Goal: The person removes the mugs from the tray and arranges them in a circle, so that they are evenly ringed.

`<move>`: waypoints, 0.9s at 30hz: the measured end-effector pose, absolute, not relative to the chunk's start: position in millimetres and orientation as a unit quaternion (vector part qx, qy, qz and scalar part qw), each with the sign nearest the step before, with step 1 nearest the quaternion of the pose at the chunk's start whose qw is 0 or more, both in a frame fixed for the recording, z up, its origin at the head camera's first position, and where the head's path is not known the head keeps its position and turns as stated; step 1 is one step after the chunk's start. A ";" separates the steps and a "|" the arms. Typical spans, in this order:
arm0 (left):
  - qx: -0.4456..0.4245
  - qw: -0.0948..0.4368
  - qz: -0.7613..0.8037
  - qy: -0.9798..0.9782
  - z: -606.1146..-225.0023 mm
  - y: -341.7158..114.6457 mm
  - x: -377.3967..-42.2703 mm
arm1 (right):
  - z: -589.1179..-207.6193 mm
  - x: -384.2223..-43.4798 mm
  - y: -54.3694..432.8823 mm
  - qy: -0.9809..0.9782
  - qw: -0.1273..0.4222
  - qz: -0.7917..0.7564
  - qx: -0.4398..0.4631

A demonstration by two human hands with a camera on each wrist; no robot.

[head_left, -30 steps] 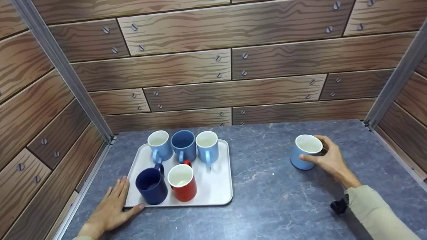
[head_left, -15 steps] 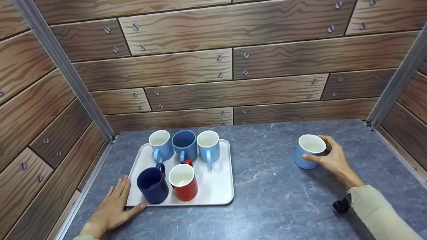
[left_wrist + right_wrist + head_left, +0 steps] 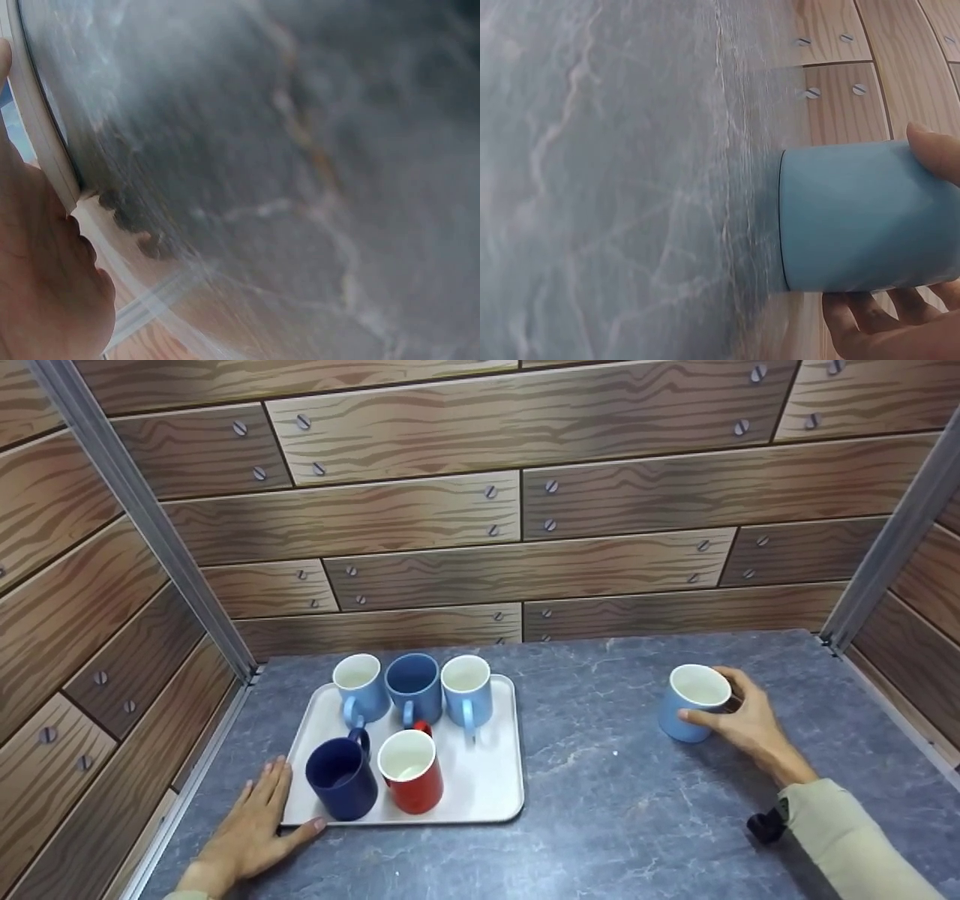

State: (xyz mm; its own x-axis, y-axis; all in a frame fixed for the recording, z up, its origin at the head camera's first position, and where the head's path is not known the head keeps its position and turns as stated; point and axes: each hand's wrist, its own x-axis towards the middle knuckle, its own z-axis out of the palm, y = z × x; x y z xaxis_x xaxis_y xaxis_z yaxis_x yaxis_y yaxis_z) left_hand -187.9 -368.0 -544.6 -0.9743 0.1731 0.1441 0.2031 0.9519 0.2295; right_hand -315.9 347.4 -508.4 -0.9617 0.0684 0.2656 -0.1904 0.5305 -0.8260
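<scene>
Head view: right hand [image 3: 750, 727] grips light blue mug [image 3: 697, 690], upright on or just above table [image 3: 600, 825], well apart from tray [image 3: 480, 780]. 5 mugs [image 3: 345, 795] stand on tray; 1 (held mug) apparently left. Left hand [image 3: 251, 821], fingers straight, touches tray corner.

The bare left hand [image 3: 247, 825] rests with fingers straight and thumb spread inward; the bare right hand [image 3: 746, 724] grips, thumb opposite curved fingers, its khaki-sleeved forearm [image 3: 847, 840] slanting forward and inward.
</scene>
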 end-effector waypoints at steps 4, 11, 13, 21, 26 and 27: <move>-0.097 0.062 -0.116 -0.987 -544.3 -367.5 -188.3 | -508.3 -314.7 347.3 -0.864 0.130 0.484 0.038; -0.096 0.060 -0.115 -0.987 -544.0 -368.2 -188.3 | -502.0 -312.9 348.0 -0.866 0.114 0.485 0.035; -0.095 0.060 -0.114 -0.987 -543.6 -368.3 -188.2 | -498.1 -312.2 348.2 -0.861 0.114 0.494 0.035; -0.097 0.060 -0.115 -0.987 -542.7 -368.2 -188.3 | -478.6 -306.0 344.0 -0.857 0.130 0.496 0.042; -0.098 0.059 -0.115 -0.987 -543.2 -368.3 -188.0 | -465.3 -302.7 335.8 -0.858 0.138 0.491 0.055; -0.098 0.058 -0.116 -0.987 -543.3 -368.4 -187.8 | -463.0 -302.3 333.7 -0.859 0.138 0.489 0.058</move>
State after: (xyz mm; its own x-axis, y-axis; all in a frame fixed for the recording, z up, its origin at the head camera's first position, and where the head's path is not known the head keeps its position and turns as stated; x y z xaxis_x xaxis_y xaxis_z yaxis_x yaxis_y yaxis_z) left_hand -187.8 -368.4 -543.3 -0.9742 0.1798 0.1363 0.2064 0.9541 0.2168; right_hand -302.3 333.7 -463.0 -0.9548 0.0353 0.2950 -0.2357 0.5146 -0.8244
